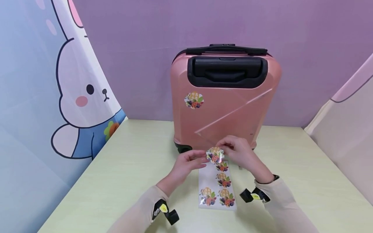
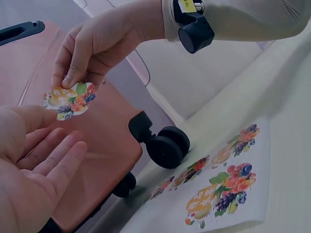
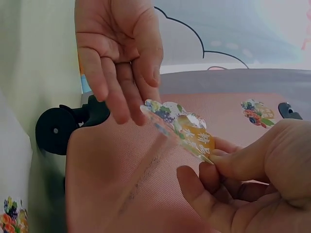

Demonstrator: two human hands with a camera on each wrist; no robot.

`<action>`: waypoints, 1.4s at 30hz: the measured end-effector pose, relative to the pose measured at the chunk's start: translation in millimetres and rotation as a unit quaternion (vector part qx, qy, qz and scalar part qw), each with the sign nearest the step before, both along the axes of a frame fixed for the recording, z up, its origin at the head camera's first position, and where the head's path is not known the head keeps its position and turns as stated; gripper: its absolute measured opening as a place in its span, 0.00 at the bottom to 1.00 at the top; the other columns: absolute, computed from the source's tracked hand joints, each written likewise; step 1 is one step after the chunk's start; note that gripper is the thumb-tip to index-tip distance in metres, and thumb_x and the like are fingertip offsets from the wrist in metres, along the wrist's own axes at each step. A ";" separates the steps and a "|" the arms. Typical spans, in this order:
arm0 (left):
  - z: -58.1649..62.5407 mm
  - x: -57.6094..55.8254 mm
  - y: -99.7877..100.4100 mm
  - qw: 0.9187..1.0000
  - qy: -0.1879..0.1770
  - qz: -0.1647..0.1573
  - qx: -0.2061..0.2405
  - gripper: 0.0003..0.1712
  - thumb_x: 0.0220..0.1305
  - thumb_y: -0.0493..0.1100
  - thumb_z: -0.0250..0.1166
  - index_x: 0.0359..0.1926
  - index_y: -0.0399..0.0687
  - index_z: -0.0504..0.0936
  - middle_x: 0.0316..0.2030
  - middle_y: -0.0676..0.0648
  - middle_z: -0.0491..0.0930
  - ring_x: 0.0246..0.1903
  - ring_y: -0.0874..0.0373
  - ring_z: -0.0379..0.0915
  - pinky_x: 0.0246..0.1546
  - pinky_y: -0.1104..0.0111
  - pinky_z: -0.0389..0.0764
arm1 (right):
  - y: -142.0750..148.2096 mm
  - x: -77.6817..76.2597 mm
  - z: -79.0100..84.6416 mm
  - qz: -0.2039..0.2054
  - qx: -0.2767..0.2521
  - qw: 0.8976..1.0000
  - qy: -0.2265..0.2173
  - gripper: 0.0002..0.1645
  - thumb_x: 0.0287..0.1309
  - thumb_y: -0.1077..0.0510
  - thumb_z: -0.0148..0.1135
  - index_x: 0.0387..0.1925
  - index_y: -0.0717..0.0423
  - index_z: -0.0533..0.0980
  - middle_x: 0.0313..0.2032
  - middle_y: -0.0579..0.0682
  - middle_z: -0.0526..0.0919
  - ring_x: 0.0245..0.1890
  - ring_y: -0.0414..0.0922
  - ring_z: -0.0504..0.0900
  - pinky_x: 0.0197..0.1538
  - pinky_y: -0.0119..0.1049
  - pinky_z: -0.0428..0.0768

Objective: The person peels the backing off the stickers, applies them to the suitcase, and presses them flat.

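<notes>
"What is the right hand [image 1: 237, 150] doing?"

"It pinches the edge of a loose sticker [image 1: 215, 155] between thumb and fingers, just below and right of the middle of the head view. The sticker is printed with fruit and yellow lettering."

"And the left hand [image 1: 186, 165]?"

"Its fingers are extended and relaxed, at the sticker's left edge. I cannot tell whether they touch it."

"What lies beneath?"

"A white sticker sheet [image 1: 207, 176], at the lower centre, flat on the pale table [image 1: 140, 155]. Two fruit stickers sit along its near end, with more up its right side; its upper left part is bare white."

"Beyond the hands?"

"A pink suitcase [image 1: 227, 113] stands upright, right of centre, with a black handle [image 1: 228, 69] near its top. One round sticker [image 1: 194, 100] is on its upper left face."

"Behind that?"

"A purple backdrop [image 1: 140, 64] across the top, and a rabbit print [image 1: 73, 84] at the upper left."
</notes>
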State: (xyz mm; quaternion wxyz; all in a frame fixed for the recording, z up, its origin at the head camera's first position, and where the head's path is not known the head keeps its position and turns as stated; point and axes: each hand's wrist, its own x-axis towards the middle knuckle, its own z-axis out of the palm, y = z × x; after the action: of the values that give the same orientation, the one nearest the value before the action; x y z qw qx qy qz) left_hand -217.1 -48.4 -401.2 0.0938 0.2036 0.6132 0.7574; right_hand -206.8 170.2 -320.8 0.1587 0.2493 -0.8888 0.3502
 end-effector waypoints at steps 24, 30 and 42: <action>4.5 1.1 7.5 0.998 -0.009 0.039 0.039 0.19 0.64 0.24 0.61 0.55 0.20 0.75 0.38 0.40 0.85 0.36 0.60 0.84 0.43 0.61 0.85 | -6.4 -1.4 -3.8 0.011 -0.050 0.998 -0.040 0.16 0.61 0.74 0.54 0.39 0.59 0.85 0.37 0.48 0.83 0.33 0.44 0.77 0.35 0.34 0.77; 4.3 2.3 6.2 0.998 -0.013 0.043 0.051 0.18 0.64 0.24 0.61 0.55 0.21 0.75 0.36 0.47 0.85 0.36 0.60 0.84 0.43 0.61 0.86 | -6.8 -1.6 -4.8 0.017 -0.067 0.997 -0.043 0.17 0.62 0.74 0.52 0.40 0.60 0.85 0.37 0.50 0.83 0.30 0.44 0.78 0.33 0.32 0.77; 10.3 2.6 6.1 0.997 0.005 0.041 0.072 0.19 0.65 0.24 0.59 0.56 0.19 0.73 0.35 0.52 0.85 0.37 0.58 0.85 0.42 0.61 0.86 | -7.2 -0.9 -0.5 0.039 -0.107 0.993 -0.032 0.17 0.63 0.74 0.51 0.43 0.64 0.85 0.39 0.54 0.84 0.31 0.53 0.79 0.31 0.31 0.76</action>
State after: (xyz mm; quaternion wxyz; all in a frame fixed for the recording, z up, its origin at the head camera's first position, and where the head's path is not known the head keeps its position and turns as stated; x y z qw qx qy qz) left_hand -214.5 -42.3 -390.9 0.0445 0.1883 0.5657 0.8016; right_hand -207.7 163.0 -321.3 0.1420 0.2538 -0.8404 0.4573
